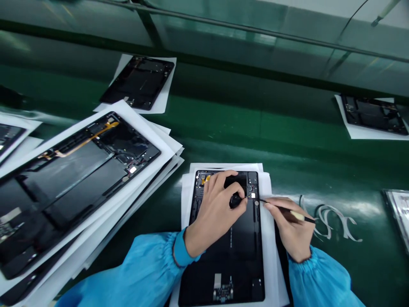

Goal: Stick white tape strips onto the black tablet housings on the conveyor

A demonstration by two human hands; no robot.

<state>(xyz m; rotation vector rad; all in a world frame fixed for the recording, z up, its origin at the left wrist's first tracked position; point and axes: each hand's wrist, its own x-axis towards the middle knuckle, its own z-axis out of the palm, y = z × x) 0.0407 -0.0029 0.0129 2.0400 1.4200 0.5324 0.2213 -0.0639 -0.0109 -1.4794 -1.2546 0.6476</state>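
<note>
An opened black tablet (233,251) lies on white sheets (266,238) at the bottom centre. My left hand (220,202) reaches over its upper part, thumb and index finger curled together around a small black round piece (235,200). Pinched in my right hand (292,226) is a thin dark tool (298,215) with a cream section. Its tip points left, at the tablet's upper right edge near a small white square (253,195). Whether the tip touches anything cannot be made out.
A stack of opened tablets (73,170) between white sheets fills the left. Further tablets lie on paper at the back left (140,83) and back right (372,114). Curled white strips (343,221) rest on the green surface (230,123). A clear-edged object (398,213) is at the right.
</note>
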